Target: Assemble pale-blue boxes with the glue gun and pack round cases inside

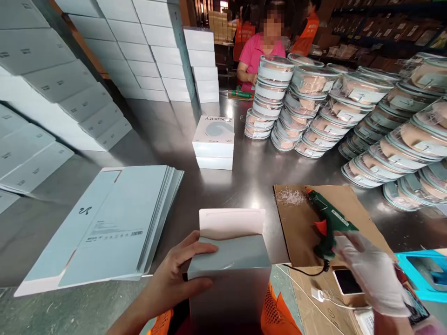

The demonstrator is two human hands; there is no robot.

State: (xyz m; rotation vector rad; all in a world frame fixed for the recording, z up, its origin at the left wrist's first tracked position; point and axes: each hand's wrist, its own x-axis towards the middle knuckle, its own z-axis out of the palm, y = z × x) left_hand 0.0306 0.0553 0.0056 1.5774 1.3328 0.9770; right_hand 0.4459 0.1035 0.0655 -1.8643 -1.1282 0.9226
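One curled left hand (181,265) on box (233,281), right (372,270) by glue gun (330,218)

**SURFACE LAYOUT**

Left: flat cartons (115,223) on the surface (213,190); box stacks (63,88) left of and behind them. Centre: two boxes (213,146), one upon the other, behind the open box (230,279) at the near edge. Right: glue gun (330,218) on cardboard sheet (296,223); container stacks (314,109) behind. Rear: a person (256,51); beyond, apparently shelving (387,30).

Across the metal table (167,135), a person in a pink shirt (253,50); behind, loaded shelves (387,32); lower right, a bright-blue tray (428,295).
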